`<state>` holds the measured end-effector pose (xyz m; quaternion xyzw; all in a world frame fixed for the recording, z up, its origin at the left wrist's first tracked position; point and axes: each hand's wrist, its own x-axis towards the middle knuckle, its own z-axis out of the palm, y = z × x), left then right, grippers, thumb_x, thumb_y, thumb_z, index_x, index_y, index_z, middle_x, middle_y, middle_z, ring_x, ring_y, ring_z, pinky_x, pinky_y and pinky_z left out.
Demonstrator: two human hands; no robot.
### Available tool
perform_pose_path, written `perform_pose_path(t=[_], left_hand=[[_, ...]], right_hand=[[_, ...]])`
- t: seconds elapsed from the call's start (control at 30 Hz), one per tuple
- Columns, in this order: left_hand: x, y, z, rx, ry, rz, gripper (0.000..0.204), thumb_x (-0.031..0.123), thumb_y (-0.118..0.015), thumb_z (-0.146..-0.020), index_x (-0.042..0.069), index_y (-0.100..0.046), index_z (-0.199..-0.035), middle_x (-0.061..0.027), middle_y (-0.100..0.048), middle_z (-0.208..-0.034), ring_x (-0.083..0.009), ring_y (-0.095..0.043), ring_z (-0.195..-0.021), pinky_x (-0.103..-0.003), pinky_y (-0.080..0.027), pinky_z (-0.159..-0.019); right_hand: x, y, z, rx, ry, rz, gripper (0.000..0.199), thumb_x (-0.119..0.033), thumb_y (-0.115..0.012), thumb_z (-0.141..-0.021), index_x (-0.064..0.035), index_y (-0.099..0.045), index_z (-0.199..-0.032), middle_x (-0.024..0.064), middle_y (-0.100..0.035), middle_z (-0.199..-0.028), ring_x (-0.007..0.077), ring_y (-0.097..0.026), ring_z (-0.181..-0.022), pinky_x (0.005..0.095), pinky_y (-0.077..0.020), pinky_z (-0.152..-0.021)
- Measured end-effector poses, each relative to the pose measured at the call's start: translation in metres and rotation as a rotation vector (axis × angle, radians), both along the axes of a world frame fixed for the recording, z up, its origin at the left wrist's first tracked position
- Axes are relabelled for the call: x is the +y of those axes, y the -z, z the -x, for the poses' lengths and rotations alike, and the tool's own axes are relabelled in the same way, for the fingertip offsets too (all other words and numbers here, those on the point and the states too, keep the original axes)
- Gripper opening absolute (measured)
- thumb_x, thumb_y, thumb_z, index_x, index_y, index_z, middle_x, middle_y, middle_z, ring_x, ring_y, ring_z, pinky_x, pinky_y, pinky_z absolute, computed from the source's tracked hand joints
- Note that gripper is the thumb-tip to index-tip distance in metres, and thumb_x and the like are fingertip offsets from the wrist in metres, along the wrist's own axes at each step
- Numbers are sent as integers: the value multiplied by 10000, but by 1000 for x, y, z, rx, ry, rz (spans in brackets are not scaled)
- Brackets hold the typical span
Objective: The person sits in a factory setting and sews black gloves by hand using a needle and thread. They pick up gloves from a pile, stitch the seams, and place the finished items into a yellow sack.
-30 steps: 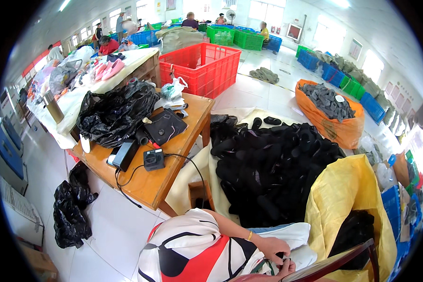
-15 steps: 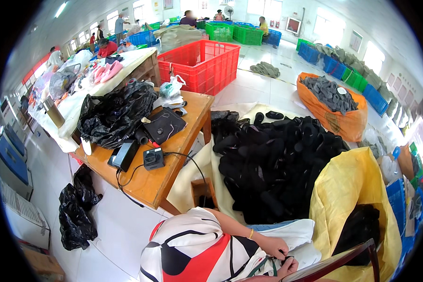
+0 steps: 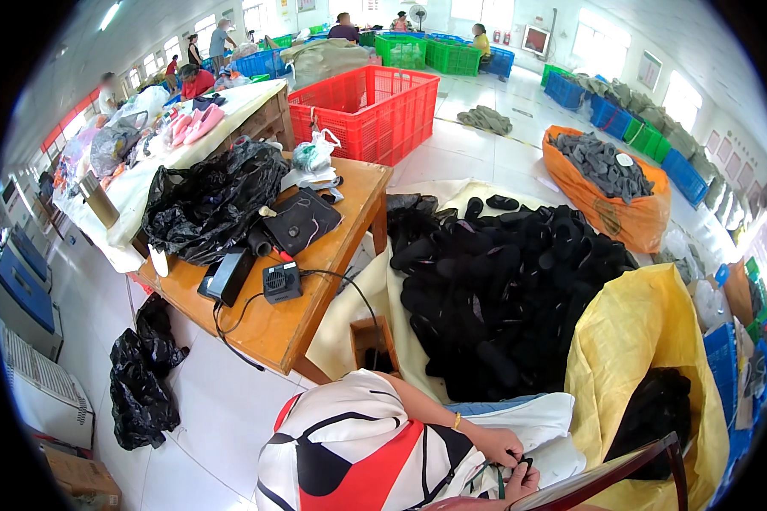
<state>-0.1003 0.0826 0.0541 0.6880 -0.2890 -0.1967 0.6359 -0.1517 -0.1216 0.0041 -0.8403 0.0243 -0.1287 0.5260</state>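
Behind us the wooden counter (image 3: 298,315) sits apart, while low on our lap our left hand (image 3: 496,444) and right hand (image 3: 520,481) pinch closed on a small black piece (image 3: 524,464), best kept tight and steady over the white cloth (image 3: 528,422).

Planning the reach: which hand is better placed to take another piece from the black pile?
Left hand, probably: it lies nearer the black pile; the right hand sits lower.

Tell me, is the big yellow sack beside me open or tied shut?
Open. The yellow sack gapes at its mouth, with dark pieces showing inside.
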Motion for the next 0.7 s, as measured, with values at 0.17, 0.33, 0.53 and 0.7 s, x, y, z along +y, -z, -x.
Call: perform_pose_path(t=[0.17, 0.33, 0.53, 0.7], left_hand=[[3, -14, 8, -172, -153, -106, 218, 250, -669, -770, 35, -685, -799, -140, -670, -755, -308, -640, -716, -388, -483, -632], [3, -14, 6, -153, -140, -86, 214, 246, -671, -767, 35, -687, -799, -139, -670, -755, -307, -643, -722, -389, -485, -639], [7, -21, 8, -107, -36, -45, 215, 242, -670, -778, 31, -685, -814, -137, -674, -777, -295, -644, -722, -384, -486, -648], [6, -23, 9, -150, 15, -80, 210, 237, -672, -792, 27, -679, -811, -147, -668, -770, -291, -639, -704, -381, -482, -641]], right_hand=[[-2, 15, 0, 6, 31, -54, 372, -404, -615, -967, -49, -571, -862, 31, -563, -628, 92, -477, -492, 249, -409, -454], [-2, 20, 3, 28, 100, -135, 324, -322, -640, -961, -49, -538, -820, 34, -563, -636, 75, -449, -490, 245, -366, -451], [4, -1, 6, 60, 73, -102, 306, -288, -604, -971, -31, -544, -816, 35, -542, -661, 83, -452, -541, 262, -379, -483], [23, -37, 15, 148, 97, -103, 287, -256, -580, -976, -18, -549, -818, 32, -527, -689, 87, -456, -596, 274, -389, -516]])
